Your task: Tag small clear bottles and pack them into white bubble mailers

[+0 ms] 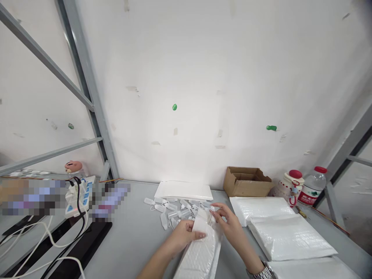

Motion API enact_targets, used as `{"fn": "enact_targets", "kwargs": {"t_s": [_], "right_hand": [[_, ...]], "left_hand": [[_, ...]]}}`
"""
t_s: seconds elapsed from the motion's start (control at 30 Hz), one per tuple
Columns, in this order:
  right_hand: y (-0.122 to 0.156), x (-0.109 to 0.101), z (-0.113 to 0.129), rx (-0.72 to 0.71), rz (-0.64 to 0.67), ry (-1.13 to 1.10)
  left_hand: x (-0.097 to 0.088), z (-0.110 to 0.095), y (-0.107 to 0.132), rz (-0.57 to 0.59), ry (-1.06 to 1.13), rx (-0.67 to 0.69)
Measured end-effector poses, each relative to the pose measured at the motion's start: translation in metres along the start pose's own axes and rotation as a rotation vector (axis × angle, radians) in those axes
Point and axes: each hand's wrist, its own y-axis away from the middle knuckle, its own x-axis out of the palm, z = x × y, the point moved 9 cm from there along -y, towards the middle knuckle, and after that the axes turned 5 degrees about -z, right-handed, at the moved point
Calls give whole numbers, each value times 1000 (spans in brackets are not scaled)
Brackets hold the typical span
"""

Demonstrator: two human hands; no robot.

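A white bubble mailer (200,254) lies at a slant in front of me, its flap end pointing away. My left hand (184,235) is closed on its left edge, thumb on top near the flap. My right hand (228,221) pinches the flap end from the right side, and a watch band shows at that wrist. Just beyond both hands lie several small clear plastic squeeze bottles (164,220) with caps, in a loose heap. Whether anything is inside the mailer cannot be seen.
White flat sheets (183,190) lie against the wall. Puffy white mailers (290,234) are piled at right, near an open cardboard box (236,188), a red-lidded jar (286,186) and a water bottle (312,188). A power strip (88,193) with cables stands left.
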Motion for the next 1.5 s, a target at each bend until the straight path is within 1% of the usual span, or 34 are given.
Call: {"fn": "enact_targets", "kwargs": {"t_s": [0.03, 0.1, 0.13, 0.2, 0.27, 0.37, 0.43, 0.5, 0.57, 0.67, 0.7, 0.77, 0.83, 0.87, 0.9, 0.93, 0.97, 1.03, 1.07, 1.1, 1.13, 1.17, 1.2, 1.27, 1.33, 1.37, 1.43, 1.5], "right_hand": [[0, 4, -9, 71, 3, -24], [1, 12, -22, 160, -3, -63], [3, 16, -24, 174, -6, -68], [6, 23, -24, 161, -1, -39], [9, 29, -21, 135, 25, 9], [14, 39, -20, 101, 112, 72], [17, 47, -23, 107, 189, 106], [20, 51, -27, 131, 240, 130], [20, 51, -25, 118, 234, 121], [19, 48, -13, 65, 180, 55], [19, 48, -11, 66, 181, 40], [20, 52, -12, 89, 236, 50], [23, 60, -16, 109, 336, 88], [24, 62, -19, 114, 374, 112], [24, 62, -22, 116, 386, 139], [21, 58, -23, 105, 364, 170], [16, 52, -23, 76, 305, 213], [3, 33, -13, -33, 116, 324], [-2, 26, -4, -91, 33, 372], [-7, 23, 4, -137, -14, 406], [-11, 25, 11, -167, -17, 427], [-15, 32, 17, -184, 20, 441], [-17, 44, 23, -202, 90, 456], [-19, 78, 35, -282, 270, 529], [-17, 116, 43, -391, 448, 625], [-17, 133, 45, -426, 507, 644], [-23, 163, 46, -467, 567, 664], [-32, 189, 45, -487, 583, 686]], "left_hand": [[-2, 3, -3, -35, 30, 1], [-11, 10, -8, -152, 62, 12], [-15, 12, -10, -200, 84, 28], [-20, 15, -12, -252, 121, 65], [-21, 17, -13, -267, 130, 93], [-23, 16, -13, -297, 60, 135], [-24, 14, -13, -310, -13, 174], [-22, 13, -14, -299, -62, 199], [-22, 13, -15, -290, -66, 195], [-26, 13, -15, -318, -40, 173], [-28, 12, -14, -328, -37, 172], [-27, 10, -12, -327, -42, 182], [-20, 8, -9, -292, -42, 196], [-16, 9, -8, -262, -25, 181], [-11, 13, -7, -222, 0, 134], [-4, 20, -6, -170, 27, 52], [4, 29, -5, -97, 46, -52], [22, 43, 3, 83, 44, -244], [29, 47, 7, 170, 24, -302], [34, 49, 11, 242, 1, -327], [37, 49, 14, 296, -20, -330], [38, 48, 16, 328, -42, -327], [38, 48, 17, 345, -66, -325], [36, 50, 18, 372, -116, -336], [35, 53, 19, 397, -148, -356], [34, 54, 20, 409, -151, -363], [34, 54, 19, 424, -145, -359], [32, 55, 16, 418, -150, -350]]}}
